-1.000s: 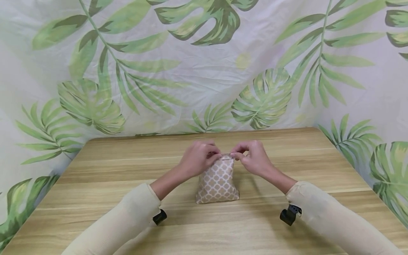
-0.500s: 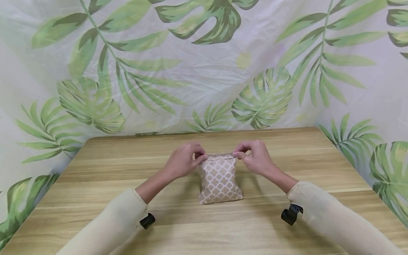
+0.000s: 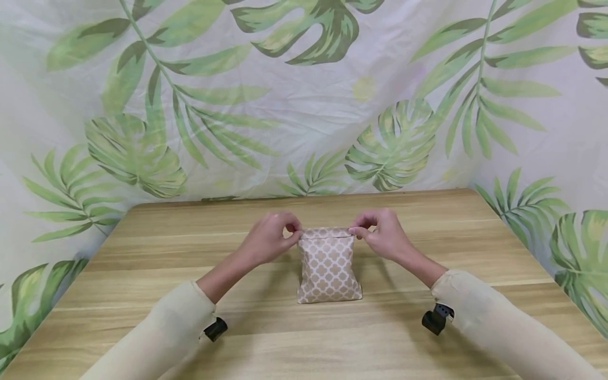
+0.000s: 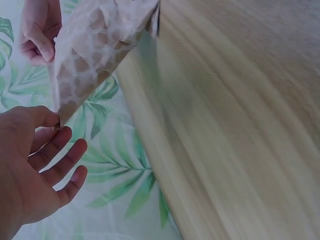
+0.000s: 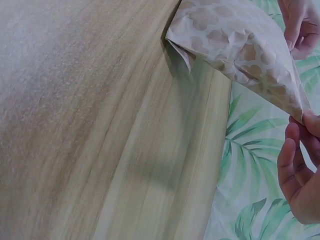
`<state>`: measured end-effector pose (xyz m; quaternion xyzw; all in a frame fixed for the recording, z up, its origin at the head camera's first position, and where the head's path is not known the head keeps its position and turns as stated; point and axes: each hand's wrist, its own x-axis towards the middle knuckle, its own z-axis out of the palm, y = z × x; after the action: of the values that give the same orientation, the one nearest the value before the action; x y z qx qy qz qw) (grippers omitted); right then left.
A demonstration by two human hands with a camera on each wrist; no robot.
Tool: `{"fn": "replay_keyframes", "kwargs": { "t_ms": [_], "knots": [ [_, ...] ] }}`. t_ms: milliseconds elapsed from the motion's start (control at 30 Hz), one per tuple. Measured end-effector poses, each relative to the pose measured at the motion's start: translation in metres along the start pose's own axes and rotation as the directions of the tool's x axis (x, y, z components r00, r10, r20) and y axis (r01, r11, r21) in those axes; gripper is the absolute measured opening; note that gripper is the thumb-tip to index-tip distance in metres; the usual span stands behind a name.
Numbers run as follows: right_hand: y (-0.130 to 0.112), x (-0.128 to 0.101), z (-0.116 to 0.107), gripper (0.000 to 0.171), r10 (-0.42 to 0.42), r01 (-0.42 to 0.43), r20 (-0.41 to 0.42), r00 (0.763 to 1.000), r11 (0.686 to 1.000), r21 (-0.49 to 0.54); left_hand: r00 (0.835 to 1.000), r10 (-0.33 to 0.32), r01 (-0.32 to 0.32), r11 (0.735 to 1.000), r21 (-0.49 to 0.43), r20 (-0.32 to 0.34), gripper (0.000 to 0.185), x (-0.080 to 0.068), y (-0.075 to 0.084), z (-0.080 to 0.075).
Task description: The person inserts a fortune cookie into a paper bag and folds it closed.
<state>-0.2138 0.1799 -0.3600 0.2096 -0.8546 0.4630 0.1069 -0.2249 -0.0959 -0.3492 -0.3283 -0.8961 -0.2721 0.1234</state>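
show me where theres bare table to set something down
Bare table lies left of the left hand, right of the right hand, and behind the pouch. Crowded only at the centre, where both hands pinch the pouch's top corners.

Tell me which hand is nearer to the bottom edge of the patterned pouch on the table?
Neither clearly: the left hand pinches the top left corner of the patterned pouch, and the right hand pinches the top right corner. Both are equally far above its bottom edge.

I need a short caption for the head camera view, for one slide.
Two hands, left hand and right hand, pinch the top corners of a patterned paper bag standing on a wooden table.
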Motion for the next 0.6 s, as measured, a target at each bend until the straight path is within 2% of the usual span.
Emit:
{"fn": "replay_keyframes", "kwargs": {
  "t_ms": [133, 400, 600],
  "knots": [
    [0.001, 0.0, 0.0, 0.012, -0.006, 0.006, 0.002, 1.0, 1.0, 0.009, 0.999, 0.016, -0.016, 1.0, -0.004, 0.037, 0.002, 0.01, 0.01, 0.004],
    [0.0, 0.0, 0.001, 0.007, -0.019, 0.018, 0.021, 1.0, 0.998, 0.061, 0.992, 0.034, -0.032, 0.999, -0.021, 0.124, 0.007, 0.037, 0.033, 0.019],
    [0.001, 0.001, 0.002, 0.006, -0.004, 0.0, 0.047, 0.999, 0.996, 0.092, 0.982, 0.01, -0.004, 1.0, -0.029, 0.187, 0.011, 0.048, 0.042, 0.026]
  ]
}}
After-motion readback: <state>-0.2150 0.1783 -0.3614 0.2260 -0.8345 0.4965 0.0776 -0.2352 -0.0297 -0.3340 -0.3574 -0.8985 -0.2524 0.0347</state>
